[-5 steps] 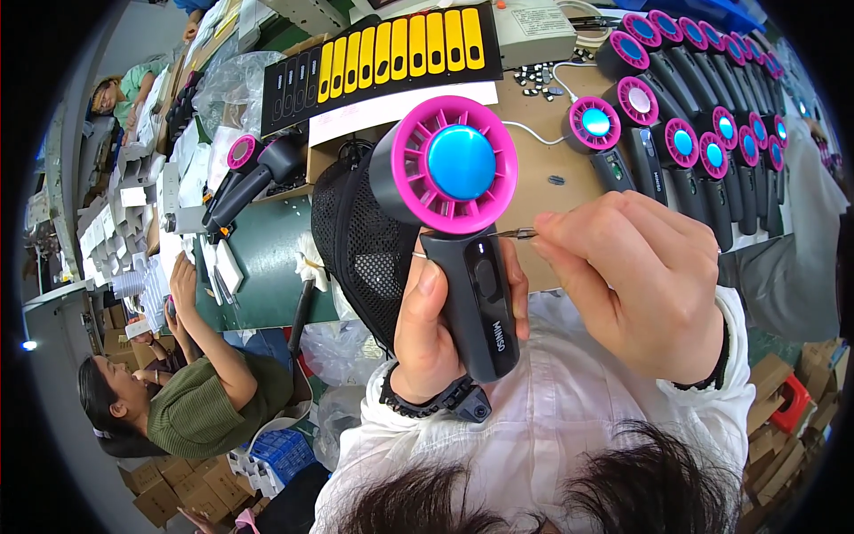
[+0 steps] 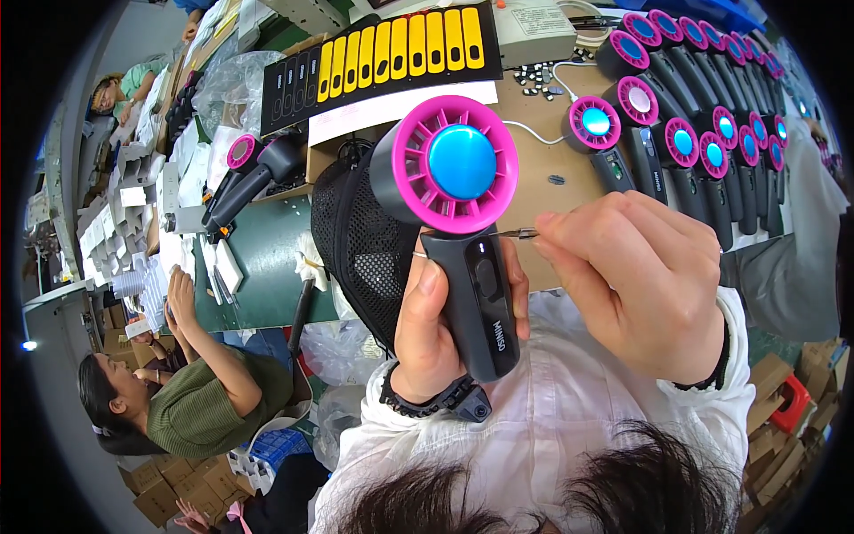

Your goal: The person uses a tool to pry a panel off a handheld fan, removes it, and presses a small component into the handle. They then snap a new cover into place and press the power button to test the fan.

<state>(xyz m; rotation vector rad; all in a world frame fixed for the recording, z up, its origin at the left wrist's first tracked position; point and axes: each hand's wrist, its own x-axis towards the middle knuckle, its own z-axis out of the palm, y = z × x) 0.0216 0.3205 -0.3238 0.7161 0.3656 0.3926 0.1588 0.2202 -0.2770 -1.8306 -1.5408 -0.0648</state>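
My left hand is closed around the dark grey handle of a handheld fan, which is upright and tilted slightly left. Its head has a pink slotted ring around a shiny blue disc; a small light glows on the handle above an oval button. In my right hand, thumb and fingers pinch a pair of thin metal tweezers. The tips reach the top edge of the handle's front panel, just below the fan head. Whether they grip anything there is too small to tell.
Several similar fans lie in rows on the right of the table. A black sheet with yellow strips lies at the back, near a beige box. A black mesh bag stands left of my hand; a co-worker in green sits farther left.
My hands, the fan and the tweezers hold almost the same place. At the left, the co-worker's hands have shifted slightly.
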